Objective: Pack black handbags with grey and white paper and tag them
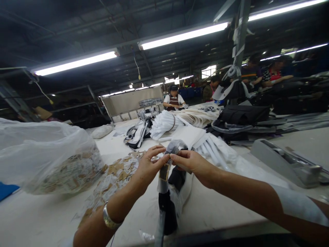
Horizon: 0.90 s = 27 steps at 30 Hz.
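My left fingers (163, 160) and right fingers (183, 154), equally near, are pinching the plastic-wrapped black strap (166, 206), its length running toward six o'clock.

No text, brand, number or sign can be read. Small paper and card pieces heaped loose (119, 169) on table (138, 212) and seen through clear plastic bag (23, 144): any print too small and blurred to be made out. On plastic-wrapped black strap (166, 207), tan-edged rectangle (163, 172) shown; no lettering can be deciphered.
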{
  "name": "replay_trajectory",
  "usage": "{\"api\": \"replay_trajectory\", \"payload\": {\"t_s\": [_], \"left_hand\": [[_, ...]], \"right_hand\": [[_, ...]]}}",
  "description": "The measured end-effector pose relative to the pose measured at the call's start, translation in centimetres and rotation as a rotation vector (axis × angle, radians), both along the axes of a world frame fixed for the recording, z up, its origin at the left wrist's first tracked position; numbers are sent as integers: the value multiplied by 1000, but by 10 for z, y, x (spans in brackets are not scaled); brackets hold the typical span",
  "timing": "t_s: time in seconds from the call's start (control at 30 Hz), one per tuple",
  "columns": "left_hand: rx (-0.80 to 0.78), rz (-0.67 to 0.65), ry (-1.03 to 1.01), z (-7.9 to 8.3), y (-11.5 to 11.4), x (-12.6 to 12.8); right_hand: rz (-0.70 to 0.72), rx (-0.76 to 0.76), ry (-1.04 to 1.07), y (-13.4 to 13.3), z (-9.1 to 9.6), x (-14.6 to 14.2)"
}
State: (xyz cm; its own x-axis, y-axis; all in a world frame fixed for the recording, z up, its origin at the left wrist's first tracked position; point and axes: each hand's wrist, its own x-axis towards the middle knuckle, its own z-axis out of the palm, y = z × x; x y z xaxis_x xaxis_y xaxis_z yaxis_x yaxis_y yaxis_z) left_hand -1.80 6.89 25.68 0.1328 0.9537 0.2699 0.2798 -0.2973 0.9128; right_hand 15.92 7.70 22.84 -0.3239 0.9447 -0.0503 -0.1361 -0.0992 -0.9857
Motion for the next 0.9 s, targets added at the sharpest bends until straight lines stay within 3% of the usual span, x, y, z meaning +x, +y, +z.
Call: {"api": "replay_trajectory", "payload": {"t_s": [0.13, 0.33, 0.5, 0.7, 0.9], "left_hand": [[-97, 102, -166, -6, -3, 0], [-200, -26, -420, -10, -6, 4], [-166, 2, -538, -14, -9, 9], [-138, 36, -518, -17, -7, 13], [-89, -6, -414, -24, -7, 15]], "right_hand": [[-3, 66, 9, -2, -2, -3], [45, 3, 16, -2, 5, 3], [106, -182, 386, -4, 0, 14], [78, -40, 420, -20, -16, 8], [-116, 43, 352, -27, -20, -11]]}}
